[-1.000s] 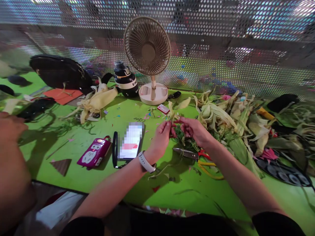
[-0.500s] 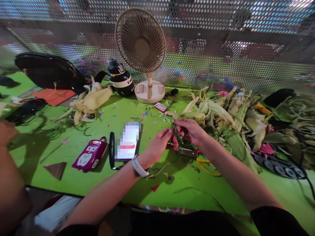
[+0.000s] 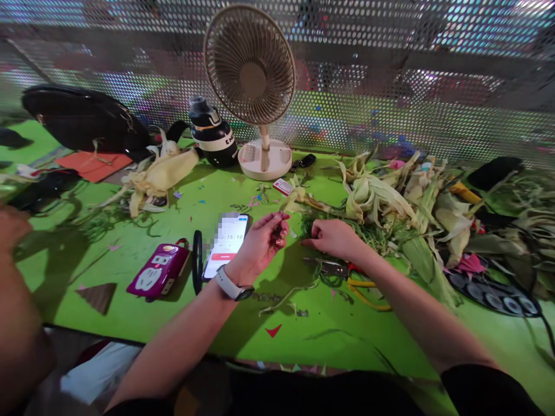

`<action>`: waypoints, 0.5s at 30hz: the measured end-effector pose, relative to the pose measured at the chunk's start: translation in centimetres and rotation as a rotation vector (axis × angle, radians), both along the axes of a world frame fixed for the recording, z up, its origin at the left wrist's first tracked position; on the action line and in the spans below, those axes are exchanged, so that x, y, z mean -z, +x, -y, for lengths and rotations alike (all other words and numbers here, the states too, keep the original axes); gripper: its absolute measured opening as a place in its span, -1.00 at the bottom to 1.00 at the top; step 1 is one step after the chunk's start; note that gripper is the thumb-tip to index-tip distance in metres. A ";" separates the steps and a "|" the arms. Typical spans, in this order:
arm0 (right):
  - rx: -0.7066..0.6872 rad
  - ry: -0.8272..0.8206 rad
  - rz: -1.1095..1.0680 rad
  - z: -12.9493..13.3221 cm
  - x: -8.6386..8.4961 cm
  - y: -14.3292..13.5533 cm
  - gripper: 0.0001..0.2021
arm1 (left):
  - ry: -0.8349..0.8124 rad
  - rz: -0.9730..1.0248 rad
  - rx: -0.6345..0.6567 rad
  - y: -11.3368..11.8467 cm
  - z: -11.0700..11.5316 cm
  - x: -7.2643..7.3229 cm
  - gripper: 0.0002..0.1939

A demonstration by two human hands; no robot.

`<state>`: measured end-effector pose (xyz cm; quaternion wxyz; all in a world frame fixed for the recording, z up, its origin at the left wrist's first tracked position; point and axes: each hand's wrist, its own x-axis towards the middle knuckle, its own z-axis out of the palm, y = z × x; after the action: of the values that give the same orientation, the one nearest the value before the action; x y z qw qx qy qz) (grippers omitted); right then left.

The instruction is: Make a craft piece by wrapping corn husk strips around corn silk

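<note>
The left hand point(image 3: 260, 244) is pinching the near end of a slender, pale yellow corn-husk piece point(image 3: 303, 199) between thumb and fingers, above the bright green bench point(image 3: 182, 320). The husk piece is pointing away from the fingertips, toward the large heap of cream and green corn husks point(image 3: 381, 196). The right hand point(image 3: 333, 238) is hovering just beside the left, well curled with its fingers bent inward; whether it is gripping anything cannot be told. It is nearest to the tangle of thin green strands point(image 3: 370, 231), which is lying at the near edge of the heap.

Scissors with red and yellow handles point(image 3: 368, 284) are lying below the right hand, the blades pointing left. A lit smartphone point(image 3: 223, 251) is resting left of the left hand, partly covered by it, with a purple and white power strip point(image 3: 159, 270) lying farther left. Beyond the hands, a beige round fan point(image 3: 252, 79) is standing beside a black bottle with a white band point(image 3: 214, 138). At the far left, another person's arm point(image 3: 19, 300) is reaching over the bench.
</note>
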<state>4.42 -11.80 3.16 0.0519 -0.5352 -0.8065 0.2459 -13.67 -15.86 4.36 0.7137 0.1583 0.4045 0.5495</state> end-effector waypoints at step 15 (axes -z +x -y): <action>-0.053 -0.033 0.002 -0.3 -0.4 0.4 -0.72 | -0.001 -0.036 0.018 0.3 -0.1 0.8 -0.96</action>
<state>4.87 -11.46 3.58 0.0357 -0.5147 -0.8163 0.2598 -13.34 -15.79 3.55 0.7112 0.1714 0.4163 0.5399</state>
